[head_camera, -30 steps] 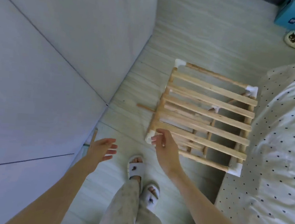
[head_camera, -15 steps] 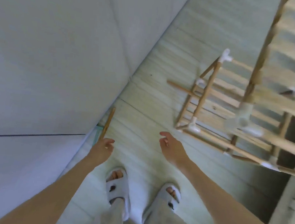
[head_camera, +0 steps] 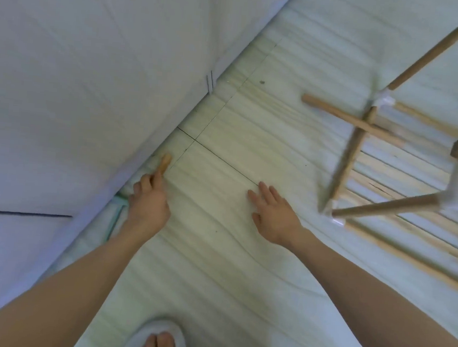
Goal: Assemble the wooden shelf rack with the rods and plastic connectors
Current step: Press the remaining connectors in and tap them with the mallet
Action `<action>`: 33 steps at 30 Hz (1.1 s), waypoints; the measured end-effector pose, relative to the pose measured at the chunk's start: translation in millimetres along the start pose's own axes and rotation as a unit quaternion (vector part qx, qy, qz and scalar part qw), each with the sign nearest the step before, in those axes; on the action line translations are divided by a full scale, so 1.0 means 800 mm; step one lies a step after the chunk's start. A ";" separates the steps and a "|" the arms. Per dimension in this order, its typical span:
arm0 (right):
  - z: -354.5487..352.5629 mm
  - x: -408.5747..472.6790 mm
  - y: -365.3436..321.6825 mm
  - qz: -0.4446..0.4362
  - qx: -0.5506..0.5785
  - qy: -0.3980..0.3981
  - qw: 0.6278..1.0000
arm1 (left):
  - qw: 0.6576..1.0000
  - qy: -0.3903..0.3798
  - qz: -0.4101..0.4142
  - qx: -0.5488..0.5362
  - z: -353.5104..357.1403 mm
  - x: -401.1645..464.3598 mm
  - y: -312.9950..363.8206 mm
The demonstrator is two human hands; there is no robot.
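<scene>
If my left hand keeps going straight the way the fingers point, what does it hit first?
Most likely the loose wooden rod lying on the floor by the wall: the left hand points at it, fingertips right at its near end. Whether they already touch is unclear.

Pale wood-grain floor (head_camera: 215, 255) with thin dark seams — plain white wall (head_camera: 78, 77) along its left edge.

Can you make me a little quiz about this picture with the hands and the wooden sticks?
1. True or false: the right hand holds a rod.
2. Which hand reaches the loose rod beside the wall? A) left hand B) right hand
3. What colour are the connectors on the rack?

Key: 1 false, it is open and holds nothing; 2 A; 3 white.
</scene>
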State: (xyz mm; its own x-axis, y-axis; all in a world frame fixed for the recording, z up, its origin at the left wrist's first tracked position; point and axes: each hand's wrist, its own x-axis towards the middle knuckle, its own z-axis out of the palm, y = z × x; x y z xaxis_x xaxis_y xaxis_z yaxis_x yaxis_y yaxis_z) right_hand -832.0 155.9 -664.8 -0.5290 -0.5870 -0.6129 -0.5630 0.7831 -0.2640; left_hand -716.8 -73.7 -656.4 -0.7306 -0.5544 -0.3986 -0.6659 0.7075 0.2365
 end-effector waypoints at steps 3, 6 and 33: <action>0.021 -0.007 0.011 -0.023 -0.053 0.018 0.998 | 1.000 0.006 0.004 0.029 0.019 0.005 0.000; 0.016 -0.016 0.019 -0.029 -0.011 0.011 0.999 | 0.998 -0.030 0.039 -0.029 0.025 0.003 0.009; -0.164 -0.270 0.073 0.139 0.160 0.410 0.887 | 0.626 0.020 0.318 -0.712 -0.277 -0.170 0.350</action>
State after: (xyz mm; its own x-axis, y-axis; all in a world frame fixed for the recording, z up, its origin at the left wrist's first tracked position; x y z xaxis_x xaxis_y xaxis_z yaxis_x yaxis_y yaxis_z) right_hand -834.1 301.7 -450.0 -0.9770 -0.2115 0.0260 -0.1991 0.8623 -0.4656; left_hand -837.4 102.4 -340.2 -0.9005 -0.3898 0.1925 0.3222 -0.3011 0.8975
